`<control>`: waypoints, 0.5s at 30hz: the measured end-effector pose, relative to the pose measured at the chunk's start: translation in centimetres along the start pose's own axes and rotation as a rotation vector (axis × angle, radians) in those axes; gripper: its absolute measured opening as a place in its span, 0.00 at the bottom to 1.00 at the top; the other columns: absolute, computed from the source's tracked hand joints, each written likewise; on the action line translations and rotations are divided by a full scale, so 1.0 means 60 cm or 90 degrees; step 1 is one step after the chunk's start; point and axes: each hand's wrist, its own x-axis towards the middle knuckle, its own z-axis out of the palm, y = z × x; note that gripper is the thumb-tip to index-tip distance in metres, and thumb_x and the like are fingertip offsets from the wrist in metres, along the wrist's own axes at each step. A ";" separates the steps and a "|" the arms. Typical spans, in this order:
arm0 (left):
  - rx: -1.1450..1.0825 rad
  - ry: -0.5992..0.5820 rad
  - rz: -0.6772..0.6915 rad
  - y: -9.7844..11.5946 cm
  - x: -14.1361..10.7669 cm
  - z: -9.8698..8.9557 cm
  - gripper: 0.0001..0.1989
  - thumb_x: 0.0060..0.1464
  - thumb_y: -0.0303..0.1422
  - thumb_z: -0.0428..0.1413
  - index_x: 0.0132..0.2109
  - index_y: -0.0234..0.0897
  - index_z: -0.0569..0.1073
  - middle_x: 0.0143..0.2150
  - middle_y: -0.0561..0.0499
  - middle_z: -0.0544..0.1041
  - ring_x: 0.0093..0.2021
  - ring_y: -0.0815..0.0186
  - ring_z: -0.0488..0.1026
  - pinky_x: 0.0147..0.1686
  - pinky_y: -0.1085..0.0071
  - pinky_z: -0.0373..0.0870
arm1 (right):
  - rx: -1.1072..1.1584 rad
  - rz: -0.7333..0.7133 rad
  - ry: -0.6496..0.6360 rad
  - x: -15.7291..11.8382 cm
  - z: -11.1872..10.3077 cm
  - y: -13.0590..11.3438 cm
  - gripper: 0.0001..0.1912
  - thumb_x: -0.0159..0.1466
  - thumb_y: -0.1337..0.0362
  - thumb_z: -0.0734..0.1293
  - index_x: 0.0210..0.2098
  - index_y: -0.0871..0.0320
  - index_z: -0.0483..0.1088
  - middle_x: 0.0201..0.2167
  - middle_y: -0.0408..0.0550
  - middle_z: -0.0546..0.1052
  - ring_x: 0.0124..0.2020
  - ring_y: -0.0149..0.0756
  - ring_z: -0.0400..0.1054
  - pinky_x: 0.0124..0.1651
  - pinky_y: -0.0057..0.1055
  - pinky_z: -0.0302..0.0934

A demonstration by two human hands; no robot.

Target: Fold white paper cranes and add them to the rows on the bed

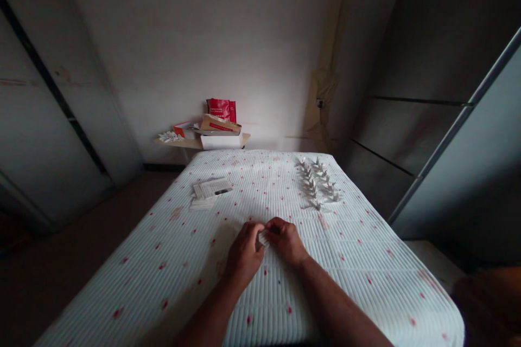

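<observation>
A small folded piece of printed paper (263,238) is held between both hands, low over the bed. My left hand (246,249) has its fingers closed on the paper's left side. From the right, my right hand (287,239) pinches the paper's upper edge. The fingers cover much of it, so its exact shape is hard to make out. Two rows of folded paper cranes (312,184) stand on the bed, ahead and to the right of my hands. Ahead on the left lies a stack of printed paper sheets (212,188).
The bed (163,265) has a white ribbed cover with red spots. Beyond its far end, a small shelf (189,143) holds a white box (221,142), a red bag (218,109) and a pile of whitish paper pieces (170,136). Dark cabinets (402,124) stand at the right.
</observation>
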 end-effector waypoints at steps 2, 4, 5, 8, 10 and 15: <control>0.048 -0.019 0.036 -0.001 -0.002 -0.006 0.16 0.41 0.20 0.51 0.39 0.39 0.70 0.44 0.48 0.71 0.48 0.61 0.67 0.49 0.63 0.64 | -0.060 -0.013 -0.002 0.000 0.000 -0.007 0.05 0.53 0.72 0.62 0.29 0.58 0.68 0.21 0.38 0.68 0.24 0.27 0.60 0.28 0.22 0.53; 0.089 -0.053 0.057 -0.004 -0.003 -0.013 0.13 0.43 0.22 0.52 0.38 0.38 0.72 0.45 0.47 0.72 0.48 0.60 0.66 0.50 0.62 0.63 | -0.116 -0.027 0.002 0.001 0.000 -0.011 0.05 0.53 0.72 0.63 0.28 0.58 0.68 0.20 0.38 0.66 0.23 0.26 0.58 0.27 0.21 0.52; 0.112 -0.070 0.065 -0.005 -0.004 -0.016 0.13 0.45 0.23 0.52 0.38 0.39 0.73 0.45 0.47 0.72 0.48 0.60 0.66 0.50 0.62 0.63 | -0.142 -0.038 0.005 0.002 0.001 -0.012 0.04 0.53 0.73 0.63 0.27 0.58 0.68 0.20 0.38 0.66 0.23 0.26 0.58 0.27 0.21 0.52; 0.173 -0.110 0.092 -0.007 -0.005 -0.025 0.13 0.47 0.26 0.52 0.41 0.40 0.75 0.44 0.47 0.73 0.47 0.59 0.66 0.49 0.61 0.63 | -0.205 -0.076 0.007 0.003 0.000 -0.011 0.05 0.53 0.74 0.64 0.24 0.59 0.68 0.22 0.40 0.67 0.25 0.26 0.60 0.28 0.22 0.53; 0.197 -0.134 0.103 -0.006 -0.005 -0.031 0.13 0.47 0.27 0.53 0.42 0.41 0.75 0.45 0.48 0.73 0.46 0.59 0.66 0.48 0.61 0.62 | -0.233 -0.099 -0.006 0.002 -0.001 -0.009 0.06 0.53 0.75 0.64 0.24 0.60 0.69 0.25 0.42 0.68 0.26 0.27 0.62 0.30 0.23 0.55; 0.212 -0.165 0.094 -0.003 -0.004 -0.040 0.14 0.48 0.30 0.55 0.44 0.44 0.75 0.46 0.48 0.72 0.47 0.58 0.65 0.47 0.62 0.61 | -0.288 -0.148 -0.034 -0.006 -0.006 -0.007 0.07 0.56 0.75 0.64 0.26 0.59 0.71 0.29 0.44 0.68 0.31 0.30 0.65 0.35 0.25 0.59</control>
